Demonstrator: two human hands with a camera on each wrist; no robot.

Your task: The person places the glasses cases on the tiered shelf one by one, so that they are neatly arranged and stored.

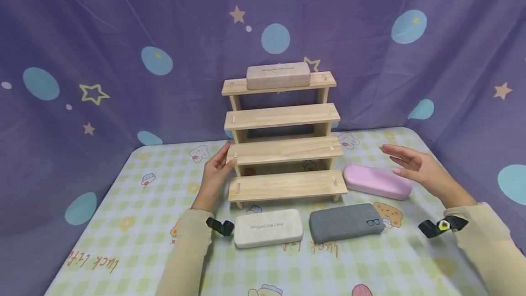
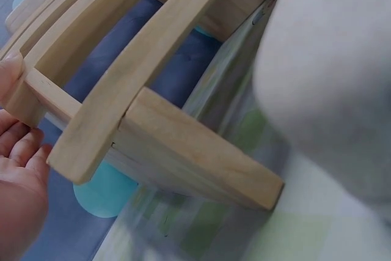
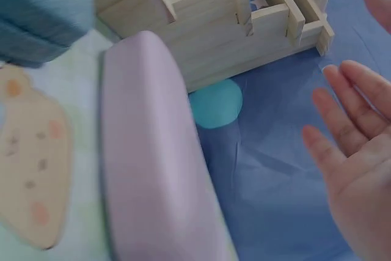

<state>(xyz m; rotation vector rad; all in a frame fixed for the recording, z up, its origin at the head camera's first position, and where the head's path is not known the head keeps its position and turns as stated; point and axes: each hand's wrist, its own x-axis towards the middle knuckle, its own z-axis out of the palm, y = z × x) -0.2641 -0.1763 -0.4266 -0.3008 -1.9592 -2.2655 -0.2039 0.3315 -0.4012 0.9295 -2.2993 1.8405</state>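
Note:
A stepped wooden display shelf (image 1: 285, 150) stands at the table's back, its tiers rising toward the curtain. My left hand (image 1: 215, 170) holds the left end of its second tier from the bottom, thumb over the edge and fingers at the side. On the top tier lies a beige glasses case (image 1: 278, 76). My right hand (image 1: 423, 172) hovers with fingers extended, holding nothing, just beyond the right end of a pink glasses case (image 1: 376, 181). That case lies beside the shelf's lower right corner. In the right wrist view the same pink case (image 3: 146, 151) sits left of the hand.
In front of the shelf, a white glasses case (image 1: 269, 229) with printed lettering and a grey glasses case (image 1: 345, 223) with a glasses mark lie side by side. A checked cloth (image 1: 135, 241) covers the table. Behind it hangs a purple curtain (image 1: 197, 35) with stars and dots.

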